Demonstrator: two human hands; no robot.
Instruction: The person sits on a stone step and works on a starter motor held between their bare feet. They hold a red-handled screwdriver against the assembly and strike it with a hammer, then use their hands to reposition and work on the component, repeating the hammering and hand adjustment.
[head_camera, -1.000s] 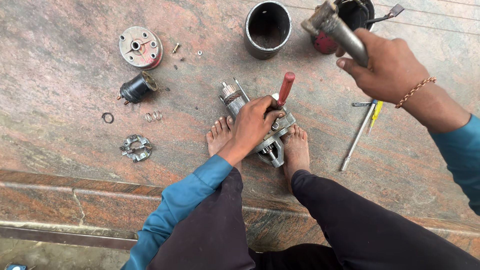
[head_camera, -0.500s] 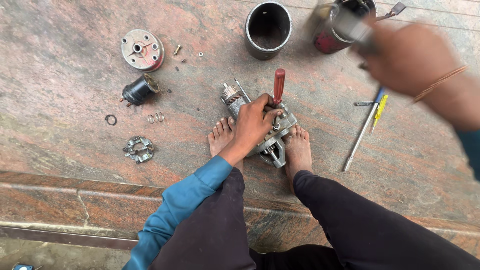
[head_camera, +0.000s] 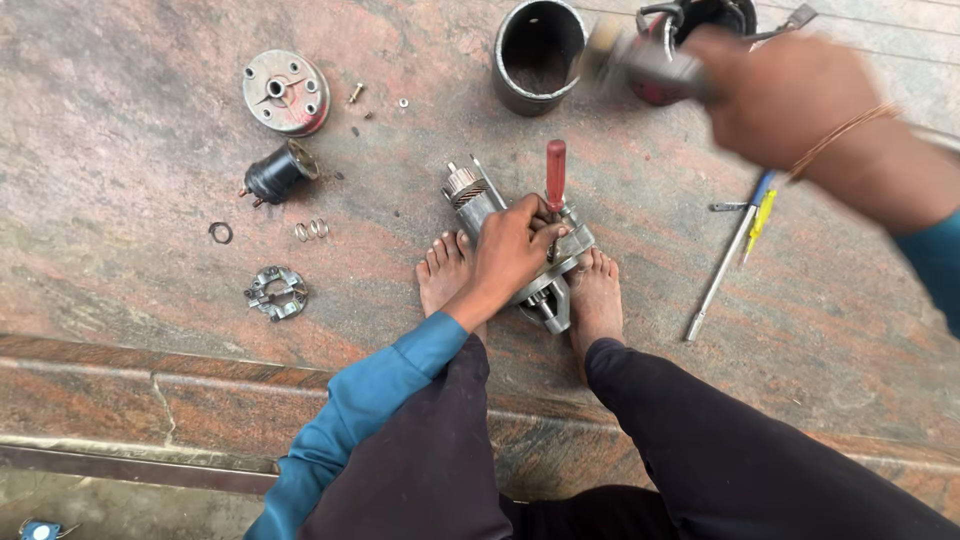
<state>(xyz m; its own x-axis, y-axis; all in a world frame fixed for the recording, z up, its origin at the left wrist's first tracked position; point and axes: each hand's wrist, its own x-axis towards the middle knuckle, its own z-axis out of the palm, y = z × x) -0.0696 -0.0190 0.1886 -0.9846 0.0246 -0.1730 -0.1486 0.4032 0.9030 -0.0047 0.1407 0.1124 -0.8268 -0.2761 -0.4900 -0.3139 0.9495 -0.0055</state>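
My left hand (head_camera: 515, 250) grips a red-handled screwdriver (head_camera: 555, 172) standing upright on a grey metal motor assembly (head_camera: 480, 200). The assembly lies on the stone floor between my two bare feet. My right hand (head_camera: 790, 95), blurred by motion, is raised at the upper right and holds a metal hammer (head_camera: 640, 62) whose head points left. The hammer hangs above and to the right of the screwdriver's handle, apart from it.
A black metal cylinder (head_camera: 540, 52) stands at the top. A round end plate (head_camera: 286, 92), a black solenoid (head_camera: 278, 175), a ring (head_camera: 220, 233), springs (head_camera: 311, 229) and a brush holder (head_camera: 275, 293) lie left. A long rod (head_camera: 720, 275) and yellow-blue tool (head_camera: 760, 212) lie right. A stone step edge (head_camera: 200, 350) runs below.
My right hand with the hammer has swung, going from sharp to blurred and shifting slightly left. My left hand stays on the screwdriver and assembly.
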